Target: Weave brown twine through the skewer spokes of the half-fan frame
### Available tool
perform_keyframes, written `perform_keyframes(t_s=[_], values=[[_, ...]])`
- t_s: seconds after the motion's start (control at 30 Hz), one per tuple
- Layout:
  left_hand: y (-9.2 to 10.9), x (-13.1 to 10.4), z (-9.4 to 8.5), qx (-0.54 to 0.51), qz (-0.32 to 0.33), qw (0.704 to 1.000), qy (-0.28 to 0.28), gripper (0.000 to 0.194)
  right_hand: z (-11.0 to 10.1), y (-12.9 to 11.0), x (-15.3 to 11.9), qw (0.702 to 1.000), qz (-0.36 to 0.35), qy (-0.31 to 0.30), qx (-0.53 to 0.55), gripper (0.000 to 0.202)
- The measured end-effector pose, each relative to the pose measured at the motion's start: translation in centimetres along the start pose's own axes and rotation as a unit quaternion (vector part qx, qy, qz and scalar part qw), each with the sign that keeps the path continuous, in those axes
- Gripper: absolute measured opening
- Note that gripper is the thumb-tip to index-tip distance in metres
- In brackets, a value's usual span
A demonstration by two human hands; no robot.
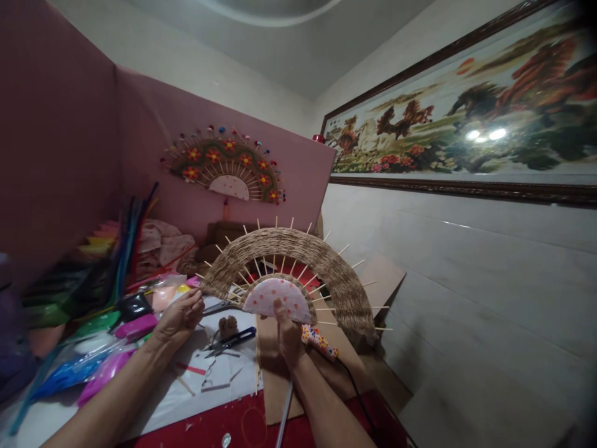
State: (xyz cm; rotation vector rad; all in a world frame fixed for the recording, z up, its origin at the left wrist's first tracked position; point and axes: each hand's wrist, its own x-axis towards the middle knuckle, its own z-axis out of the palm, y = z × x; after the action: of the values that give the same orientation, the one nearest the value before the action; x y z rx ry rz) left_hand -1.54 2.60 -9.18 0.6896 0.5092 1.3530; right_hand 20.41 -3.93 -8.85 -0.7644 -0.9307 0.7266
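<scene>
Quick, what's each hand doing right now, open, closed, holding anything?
Left hand: fingers bunched near the left end of the woven fan; any grip can't be told.
Right hand: closed on the fan, thumb over its spotted base.

right hand (290, 339): fingers hidden behind the woven fan (280, 240). left hand (183, 314): fingertips by fan's left end, contact unclear. glue gun (321, 343): front end hidden. framed horse picture (420, 124): cut by right edge; pale ceiling ring (275, 23), by top edge.

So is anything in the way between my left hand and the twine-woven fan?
Nothing visible. Your left hand is close beside the left end of the twine-woven fan; whether they touch is unclear.
</scene>
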Motion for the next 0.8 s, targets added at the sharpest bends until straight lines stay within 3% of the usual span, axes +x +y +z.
perform_keyframes(t_s=[0.2,0.53,0.8], values=[[-0.1,0.4,-0.4,0.026,0.013,0.999,-0.025,0.024,-0.1,-0.4,-0.1,0.997,0.009,-0.053,-0.048,0.026],[-0.3,0.0,-0.1,0.016,-0.006,1.000,-0.003,0.024,0.6,-1.8,-0.1,0.998,0.000,-0.025,-0.061,0.023],[-0.3,-0.2,0.5,0.023,-0.040,0.998,0.032,0.029,0.5,-1.3,0.1,0.994,-0.027,-0.021,-0.105,0.027]])
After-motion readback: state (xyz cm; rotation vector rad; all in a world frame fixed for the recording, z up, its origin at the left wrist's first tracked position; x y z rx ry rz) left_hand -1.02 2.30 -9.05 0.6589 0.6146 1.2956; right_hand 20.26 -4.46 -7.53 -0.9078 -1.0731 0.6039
